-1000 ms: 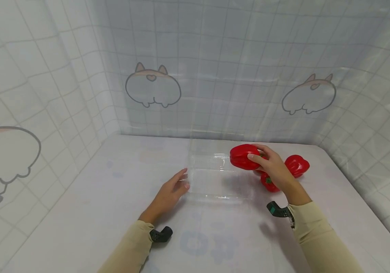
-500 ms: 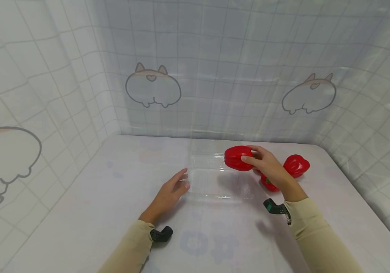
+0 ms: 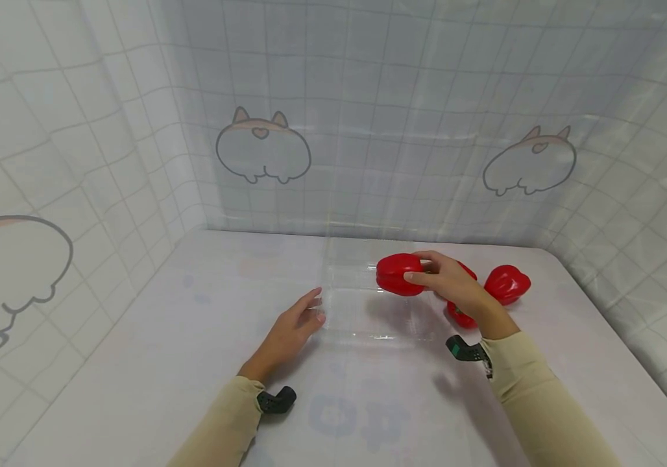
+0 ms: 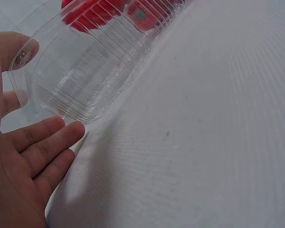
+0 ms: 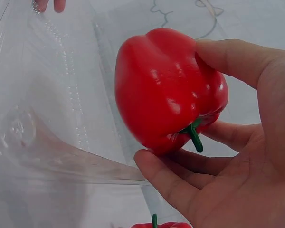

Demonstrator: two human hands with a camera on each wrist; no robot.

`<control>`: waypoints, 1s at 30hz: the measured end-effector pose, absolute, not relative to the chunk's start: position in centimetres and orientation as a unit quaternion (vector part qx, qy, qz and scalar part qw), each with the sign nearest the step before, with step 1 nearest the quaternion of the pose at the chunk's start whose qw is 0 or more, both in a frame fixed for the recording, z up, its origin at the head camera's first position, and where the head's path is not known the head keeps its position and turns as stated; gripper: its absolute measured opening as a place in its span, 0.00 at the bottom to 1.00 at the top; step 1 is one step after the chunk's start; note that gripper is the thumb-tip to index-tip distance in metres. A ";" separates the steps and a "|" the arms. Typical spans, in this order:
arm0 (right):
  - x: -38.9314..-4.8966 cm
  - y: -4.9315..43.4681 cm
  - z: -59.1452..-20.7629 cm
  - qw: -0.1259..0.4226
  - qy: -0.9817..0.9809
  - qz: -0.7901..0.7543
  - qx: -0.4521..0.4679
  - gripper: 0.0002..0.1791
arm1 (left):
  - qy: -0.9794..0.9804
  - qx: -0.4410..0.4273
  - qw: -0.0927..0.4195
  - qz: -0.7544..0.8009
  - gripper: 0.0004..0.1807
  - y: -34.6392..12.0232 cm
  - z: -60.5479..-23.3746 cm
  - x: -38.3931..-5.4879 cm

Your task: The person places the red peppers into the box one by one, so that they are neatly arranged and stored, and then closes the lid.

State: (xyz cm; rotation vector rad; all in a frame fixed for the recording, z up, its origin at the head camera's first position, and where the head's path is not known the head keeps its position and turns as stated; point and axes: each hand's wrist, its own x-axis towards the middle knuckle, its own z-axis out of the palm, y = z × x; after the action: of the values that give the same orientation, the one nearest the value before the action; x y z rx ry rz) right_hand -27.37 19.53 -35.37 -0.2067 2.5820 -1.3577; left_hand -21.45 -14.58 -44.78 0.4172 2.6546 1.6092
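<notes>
A glossy red bell pepper (image 3: 394, 274) with a green stem (image 5: 194, 137) is held by my right hand (image 3: 450, 282), above the right side of a clear plastic container (image 3: 363, 311). In the right wrist view, the thumb (image 5: 237, 59) lies along one side of the pepper and the fingers support the other. My left hand (image 3: 289, 337) is at the container's left end, thumb and fingers spread and relaxed, their tips right at its wall. Up close in the left wrist view, two fingertips (image 4: 26, 52) overlap the clear rim and the other fingers lie below it.
Several more red peppers lie right of the container: one (image 3: 507, 284) farther out, another (image 3: 460, 316) partly behind the right forearm. A second clear section (image 3: 351, 263) of plastic extends behind the container. White gridded curtains (image 3: 357, 130) enclose the white table (image 3: 193, 376) at back and sides.
My right hand has moved left and slightly lower with the pepper, bringing it farther over the container. A pepper behind that hand shows more now. The left hand has stayed in place.
</notes>
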 end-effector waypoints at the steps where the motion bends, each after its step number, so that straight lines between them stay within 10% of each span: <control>1: -27.4 19.5 -35.4 0.110 0.879 -0.459 -0.072 0.51 | 0.848 0.133 0.006 0.514 0.33 -14.6 -44.8 -21.5; 30: -28.8 15.6 -35.5 0.153 0.859 -0.471 -0.128 0.43 | 0.852 0.129 0.006 0.507 0.34 -14.6 -45.2 -21.7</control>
State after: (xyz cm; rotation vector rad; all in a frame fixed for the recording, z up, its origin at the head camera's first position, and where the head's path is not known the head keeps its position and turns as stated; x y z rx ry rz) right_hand -28.77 15.61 -35.49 -0.3677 2.4653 -1.3511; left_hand -21.73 -14.61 -45.15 0.4025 2.6669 1.5864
